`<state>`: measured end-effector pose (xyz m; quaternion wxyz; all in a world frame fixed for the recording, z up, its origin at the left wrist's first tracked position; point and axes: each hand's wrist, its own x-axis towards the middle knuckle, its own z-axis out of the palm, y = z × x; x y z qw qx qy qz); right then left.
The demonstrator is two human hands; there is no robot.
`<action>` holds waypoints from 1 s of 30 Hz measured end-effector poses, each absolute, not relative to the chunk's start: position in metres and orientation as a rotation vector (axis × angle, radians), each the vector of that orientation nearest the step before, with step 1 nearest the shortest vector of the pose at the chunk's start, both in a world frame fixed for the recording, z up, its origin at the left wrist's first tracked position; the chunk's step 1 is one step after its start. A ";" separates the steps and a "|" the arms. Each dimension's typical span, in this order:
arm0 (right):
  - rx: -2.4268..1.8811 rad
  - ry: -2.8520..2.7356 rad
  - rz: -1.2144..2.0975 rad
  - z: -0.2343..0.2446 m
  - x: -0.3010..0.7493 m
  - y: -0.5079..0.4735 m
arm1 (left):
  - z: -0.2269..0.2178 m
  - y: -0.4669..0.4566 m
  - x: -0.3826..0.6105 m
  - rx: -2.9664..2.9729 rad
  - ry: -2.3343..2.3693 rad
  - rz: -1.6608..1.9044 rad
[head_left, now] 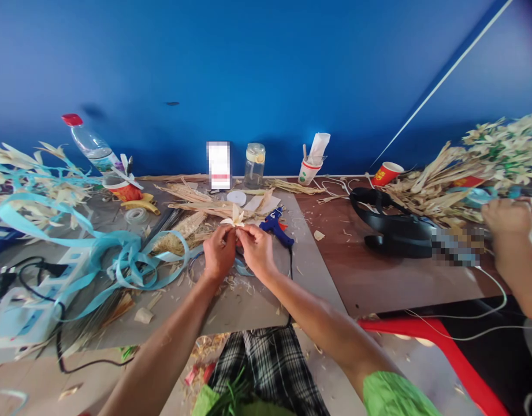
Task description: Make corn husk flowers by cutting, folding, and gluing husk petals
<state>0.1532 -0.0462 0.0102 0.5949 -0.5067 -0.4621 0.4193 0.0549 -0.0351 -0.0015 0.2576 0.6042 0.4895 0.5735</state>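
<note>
A pale, cream-coloured husk flower (234, 217) with pointed petals stands upright between my two hands, above the middle of the table. My left hand (219, 251) pinches it low down from the left side. From the right, the fingertips of my right hand (256, 247) are closed at the same spot, touching my left fingers. The flower's base is hidden behind my fingers. A blue glue gun (278, 227) lies just to the right of my right hand. Dried corn husks (205, 206) lie behind the flower, and a loose light-blue ribbon (133, 263) is heaped left of my left hand.
A bottle (91, 144) leans by a red cup (121, 188) at the left. A phone (219, 166), a glass jar (254, 164) and a white cup (309, 172) line the wall. A black headset (391, 228) and a co-worker's hand (510, 218) are at the right. A power strip (32, 312) lies left.
</note>
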 end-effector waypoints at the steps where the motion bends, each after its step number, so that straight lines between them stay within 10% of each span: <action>1: -1.160 -1.068 0.978 0.013 0.157 -0.045 | -0.001 -0.035 0.055 1.639 1.331 1.537; 30: -0.608 -0.551 1.779 0.024 0.176 -0.038 | -0.007 -0.033 0.053 1.787 1.351 1.455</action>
